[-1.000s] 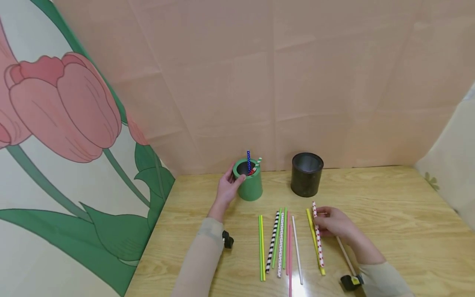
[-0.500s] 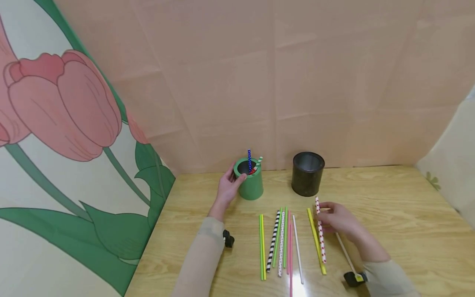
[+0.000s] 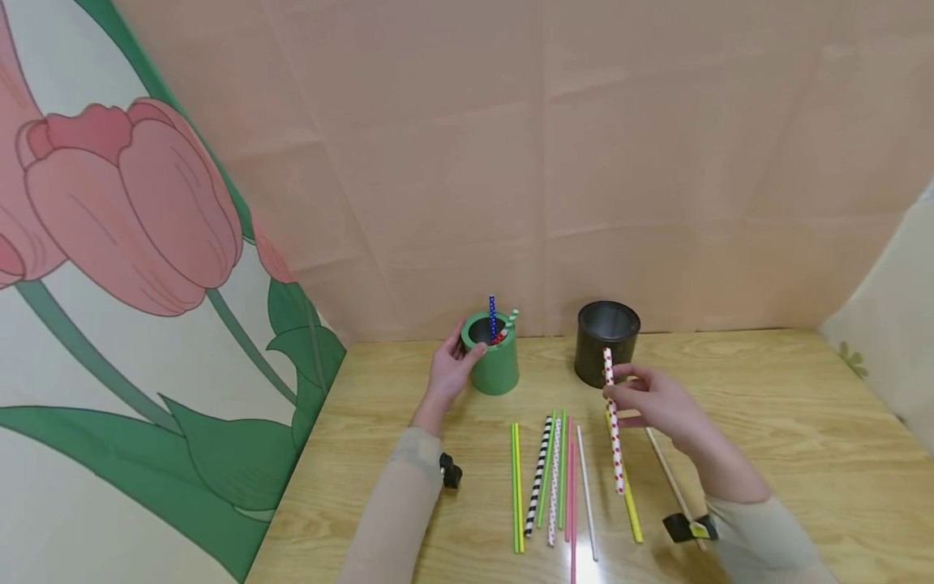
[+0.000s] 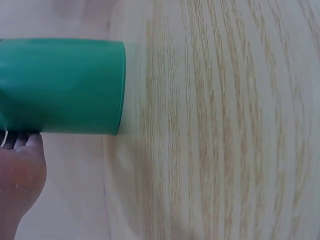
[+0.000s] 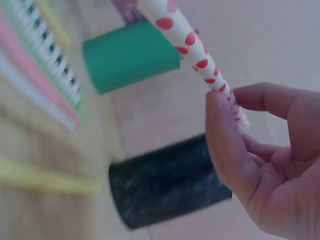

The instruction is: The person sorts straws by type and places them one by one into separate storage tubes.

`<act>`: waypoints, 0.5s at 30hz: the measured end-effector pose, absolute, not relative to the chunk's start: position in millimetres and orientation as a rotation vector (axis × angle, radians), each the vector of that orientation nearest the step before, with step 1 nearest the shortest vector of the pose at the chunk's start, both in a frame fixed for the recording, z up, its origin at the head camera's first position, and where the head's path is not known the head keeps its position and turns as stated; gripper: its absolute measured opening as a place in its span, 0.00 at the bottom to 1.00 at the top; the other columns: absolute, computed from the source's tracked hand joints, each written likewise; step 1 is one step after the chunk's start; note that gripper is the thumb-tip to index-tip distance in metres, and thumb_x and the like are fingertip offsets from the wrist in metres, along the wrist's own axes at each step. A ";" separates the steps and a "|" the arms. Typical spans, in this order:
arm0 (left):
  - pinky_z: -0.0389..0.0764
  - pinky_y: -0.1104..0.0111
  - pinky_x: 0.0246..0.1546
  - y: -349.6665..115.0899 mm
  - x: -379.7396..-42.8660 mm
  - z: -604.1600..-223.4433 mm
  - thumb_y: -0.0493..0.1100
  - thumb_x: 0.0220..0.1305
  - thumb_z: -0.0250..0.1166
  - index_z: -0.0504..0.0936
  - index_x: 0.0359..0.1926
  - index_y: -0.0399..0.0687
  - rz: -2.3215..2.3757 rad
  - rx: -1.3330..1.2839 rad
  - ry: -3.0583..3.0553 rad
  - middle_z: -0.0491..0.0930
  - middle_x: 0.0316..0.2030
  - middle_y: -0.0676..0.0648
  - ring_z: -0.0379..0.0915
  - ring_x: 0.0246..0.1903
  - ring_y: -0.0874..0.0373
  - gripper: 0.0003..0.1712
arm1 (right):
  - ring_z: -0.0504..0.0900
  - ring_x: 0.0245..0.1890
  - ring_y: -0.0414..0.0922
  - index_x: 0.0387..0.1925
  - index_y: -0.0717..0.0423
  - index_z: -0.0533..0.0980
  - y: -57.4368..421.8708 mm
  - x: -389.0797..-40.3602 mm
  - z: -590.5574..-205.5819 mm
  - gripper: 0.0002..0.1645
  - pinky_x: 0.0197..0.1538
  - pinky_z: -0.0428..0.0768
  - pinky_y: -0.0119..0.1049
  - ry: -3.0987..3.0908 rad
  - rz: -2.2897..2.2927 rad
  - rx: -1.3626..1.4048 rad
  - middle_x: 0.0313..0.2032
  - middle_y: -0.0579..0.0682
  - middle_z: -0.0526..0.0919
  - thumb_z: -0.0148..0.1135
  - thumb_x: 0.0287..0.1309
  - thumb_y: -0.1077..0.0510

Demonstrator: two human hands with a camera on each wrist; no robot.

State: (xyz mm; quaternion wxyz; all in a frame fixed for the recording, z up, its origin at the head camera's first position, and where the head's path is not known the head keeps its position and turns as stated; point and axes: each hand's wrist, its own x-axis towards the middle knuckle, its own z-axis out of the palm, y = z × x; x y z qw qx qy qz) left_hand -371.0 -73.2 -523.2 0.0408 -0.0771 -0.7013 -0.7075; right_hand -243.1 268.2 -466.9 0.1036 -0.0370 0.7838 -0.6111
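Note:
My right hand pinches a white paper straw with red dots between thumb and fingers, lifted off the table in front of the black cup. In the right wrist view the dotted straw slants up past the thumb. My left hand grips the green cup at its left side, thumb near the rim. Inside that cup stand a blue dotted straw, a green-striped straw and a red one. The left wrist view shows the green cup upright on the table.
Several straws lie in a loose row on the wooden table, among them a black-striped straw, a pink straw and a white straw. A yellow straw lies under the held one. Behind the cups rises a pinkish backdrop.
My right hand has raised the red-dotted straw off the table beside the yellow straw and moved it away from me, towards the black cup. The left hand stays on the green cup.

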 end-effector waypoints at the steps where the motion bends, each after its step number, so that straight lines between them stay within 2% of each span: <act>1: 0.61 0.59 0.80 -73.0 -371.0 -523.4 0.40 0.72 0.73 0.63 0.82 0.42 -2.166 -0.239 -2.148 0.59 0.80 0.37 0.56 0.80 0.43 0.44 | 0.87 0.45 0.47 0.72 0.73 0.62 264.0 -245.9 -462.4 0.34 0.48 0.92 0.45 2.307 -1.840 -0.122 0.49 0.58 0.84 0.62 0.78 0.57; 10: 0.60 0.57 0.80 -71.9 -374.3 -526.0 0.42 0.71 0.74 0.63 0.82 0.45 -2.158 -0.242 -2.154 0.58 0.81 0.36 0.55 0.80 0.43 0.44 | 0.89 0.42 0.40 0.68 0.69 0.68 223.4 -281.2 -440.6 0.29 0.50 0.91 0.40 2.236 -2.306 -0.138 0.42 0.44 0.89 0.65 0.76 0.58; 15: 0.60 0.59 0.80 -72.3 -376.1 -527.2 0.44 0.71 0.75 0.63 0.82 0.45 -2.154 -0.237 -2.157 0.58 0.81 0.37 0.55 0.80 0.44 0.45 | 0.89 0.38 0.40 0.59 0.62 0.74 199.1 -306.7 -433.0 0.19 0.47 0.92 0.38 2.008 -2.737 -0.053 0.39 0.48 0.89 0.68 0.72 0.64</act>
